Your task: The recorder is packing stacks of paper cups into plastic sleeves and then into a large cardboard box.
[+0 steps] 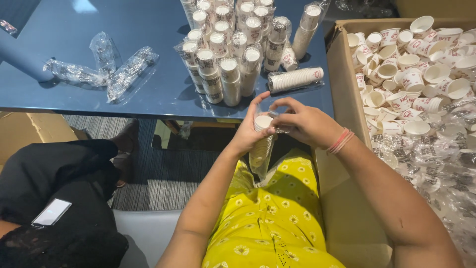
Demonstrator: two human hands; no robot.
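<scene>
Below the counter (99,59) edge, over the lap, the left hand (248,131) grasps a sleeved stack of paper cups (262,144) upright. The right hand (305,124) has its fingers (277,124) pinching the clear wrap at the stack's top.

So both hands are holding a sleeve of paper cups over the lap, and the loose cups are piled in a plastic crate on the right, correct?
Not quite. The head view shows the loose cups piled in a cardboard box, not a plastic crate. The rest holds: the left hand and right hand hold a sleeve of paper cups over the lap.
</scene>
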